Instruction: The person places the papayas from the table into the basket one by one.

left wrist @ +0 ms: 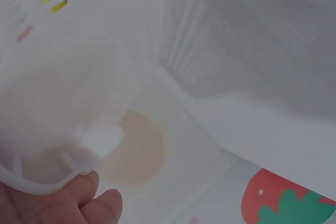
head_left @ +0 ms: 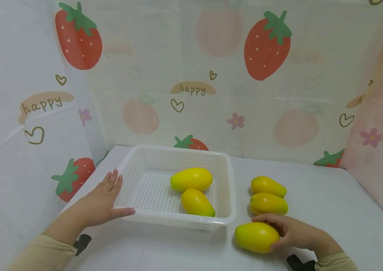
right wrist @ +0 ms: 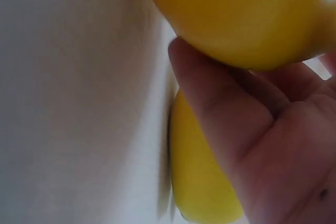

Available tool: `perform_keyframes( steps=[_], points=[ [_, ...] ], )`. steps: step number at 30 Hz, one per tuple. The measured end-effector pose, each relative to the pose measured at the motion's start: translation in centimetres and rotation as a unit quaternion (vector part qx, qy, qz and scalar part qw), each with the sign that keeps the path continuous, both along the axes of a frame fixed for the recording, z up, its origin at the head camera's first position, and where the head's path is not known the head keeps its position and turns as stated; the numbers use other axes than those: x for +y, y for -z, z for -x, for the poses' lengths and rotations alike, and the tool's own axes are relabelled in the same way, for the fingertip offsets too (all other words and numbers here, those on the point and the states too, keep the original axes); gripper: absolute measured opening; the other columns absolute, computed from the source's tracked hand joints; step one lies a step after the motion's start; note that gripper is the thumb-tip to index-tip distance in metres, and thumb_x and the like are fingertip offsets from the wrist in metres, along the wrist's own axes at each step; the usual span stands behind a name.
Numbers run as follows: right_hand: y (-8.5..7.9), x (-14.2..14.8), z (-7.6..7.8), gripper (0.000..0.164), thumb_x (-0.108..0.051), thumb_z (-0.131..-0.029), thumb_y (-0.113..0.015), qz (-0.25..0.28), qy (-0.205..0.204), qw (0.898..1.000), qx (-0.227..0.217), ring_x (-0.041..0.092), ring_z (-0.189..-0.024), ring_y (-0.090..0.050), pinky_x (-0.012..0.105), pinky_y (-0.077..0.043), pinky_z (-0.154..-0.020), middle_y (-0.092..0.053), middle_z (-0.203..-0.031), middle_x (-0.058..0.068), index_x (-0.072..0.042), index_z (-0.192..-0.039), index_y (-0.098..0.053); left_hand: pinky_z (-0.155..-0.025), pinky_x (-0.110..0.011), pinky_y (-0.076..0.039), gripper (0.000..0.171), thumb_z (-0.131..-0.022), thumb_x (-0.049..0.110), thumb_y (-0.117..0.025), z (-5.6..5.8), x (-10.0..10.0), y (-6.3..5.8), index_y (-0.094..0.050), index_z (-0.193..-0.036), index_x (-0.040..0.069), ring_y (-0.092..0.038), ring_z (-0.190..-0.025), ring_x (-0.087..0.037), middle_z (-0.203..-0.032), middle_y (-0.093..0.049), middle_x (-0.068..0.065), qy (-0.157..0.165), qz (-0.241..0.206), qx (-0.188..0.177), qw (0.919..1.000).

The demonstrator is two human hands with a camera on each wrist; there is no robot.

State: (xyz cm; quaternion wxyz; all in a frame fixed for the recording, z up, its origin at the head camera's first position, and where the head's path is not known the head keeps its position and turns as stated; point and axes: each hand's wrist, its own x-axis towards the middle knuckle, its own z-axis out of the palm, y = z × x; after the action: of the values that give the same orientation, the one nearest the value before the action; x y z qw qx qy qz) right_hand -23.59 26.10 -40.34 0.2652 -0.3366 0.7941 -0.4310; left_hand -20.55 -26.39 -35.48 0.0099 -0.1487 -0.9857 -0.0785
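My right hand (head_left: 298, 235) grips a yellow mango (head_left: 257, 237) with a green tip, low at the table by the basket's front right corner. In the right wrist view, the fingers (right wrist: 226, 103) curve against this mango (right wrist: 252, 19). A white perforated basket (head_left: 181, 220) holds two more mangoes, one behind (head_left: 192, 179) and one in front (head_left: 198, 203). My left hand (head_left: 101, 203) rests at the basket's left side, fingers straight and thumb out over the front left rim. In the left wrist view, fingertips (left wrist: 102, 205) touch the rim (left wrist: 39, 187).
Two mangoes, a farther one (head_left: 267, 186) and a nearer one (head_left: 269, 204), lie side by side on the white table (head_left: 323, 199), right of the basket. A strawberry-printed cloth (head_left: 181, 49) stands behind the table and along both sides.
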Motion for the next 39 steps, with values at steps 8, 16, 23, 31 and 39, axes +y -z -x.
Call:
perform_keyframes(
  steps=[8, 16, 23, 31, 39],
  points=[
    [0.0, 0.0, -0.2, 0.065, -0.017, -0.079, -0.07, -0.016, -0.018, 0.999, 0.032, 0.009, -0.11, -0.046, 0.013, -0.032, -0.093, -0.047, -0.131, 0.006, -0.013, -0.136, -0.039, -0.104, -0.059, -0.017, 0.119, -0.07, 0.083, -0.036, 0.0, -0.1, -0.1, -0.016, -0.141, -0.011, -0.005, -0.135, -0.045, -0.149, -0.004, -0.028, -0.004, 0.006, -0.001, 1.0],
    [0.1, -0.1, -0.2, 0.059, -0.02, -0.077, -0.071, -0.028, -0.001, 0.999, 0.043, 0.012, -0.108, -0.047, 0.017, -0.034, -0.091, -0.048, -0.125, 0.008, -0.018, -0.128, -0.042, -0.104, -0.059, -0.017, 0.119, -0.069, 0.083, -0.038, 0.1, 0.0, -0.2, -0.015, -0.141, -0.01, -0.005, -0.135, -0.045, -0.149, -0.004, -0.027, -0.009, 0.008, -0.008, 0.9999],
    [-0.4, -0.1, -0.3, 0.058, -0.019, -0.078, -0.071, -0.014, 0.004, 0.998, 0.055, 0.012, -0.108, -0.047, 0.017, -0.035, -0.092, -0.048, -0.127, 0.007, -0.017, -0.128, -0.042, -0.104, -0.059, -0.016, 0.119, -0.069, 0.083, -0.038, 0.1, -0.1, -0.2, -0.015, -0.141, -0.01, -0.004, -0.135, -0.045, -0.149, -0.004, -0.028, -0.01, 0.009, -0.009, 0.9999],
    [-1.0, 0.3, -0.4, 0.06, -0.013, -0.08, -0.069, 0.02, 0.022, 0.997, 0.069, 0.013, -0.104, -0.05, 0.019, -0.04, -0.089, -0.047, -0.128, 0.007, -0.012, -0.133, -0.04, -0.104, -0.059, -0.016, 0.119, -0.069, 0.082, -0.037, 0.1, -0.1, -0.1, -0.014, -0.141, -0.01, -0.003, -0.135, -0.045, -0.149, -0.003, -0.028, -0.008, 0.009, -0.009, 0.9999],
    [-1.4, 1.0, -0.3, 0.056, -0.001, -0.081, -0.065, 0.096, 0.003, 0.992, 0.076, 0.015, -0.103, -0.05, 0.022, -0.046, -0.088, -0.047, -0.124, 0.012, -0.005, -0.129, -0.036, -0.104, -0.059, -0.016, 0.119, -0.07, 0.082, -0.037, 0.1, -0.1, 0.0, -0.016, -0.141, -0.011, -0.004, -0.135, -0.045, -0.148, -0.004, -0.029, -0.001, 0.006, -0.006, 1.0]
  ],
)
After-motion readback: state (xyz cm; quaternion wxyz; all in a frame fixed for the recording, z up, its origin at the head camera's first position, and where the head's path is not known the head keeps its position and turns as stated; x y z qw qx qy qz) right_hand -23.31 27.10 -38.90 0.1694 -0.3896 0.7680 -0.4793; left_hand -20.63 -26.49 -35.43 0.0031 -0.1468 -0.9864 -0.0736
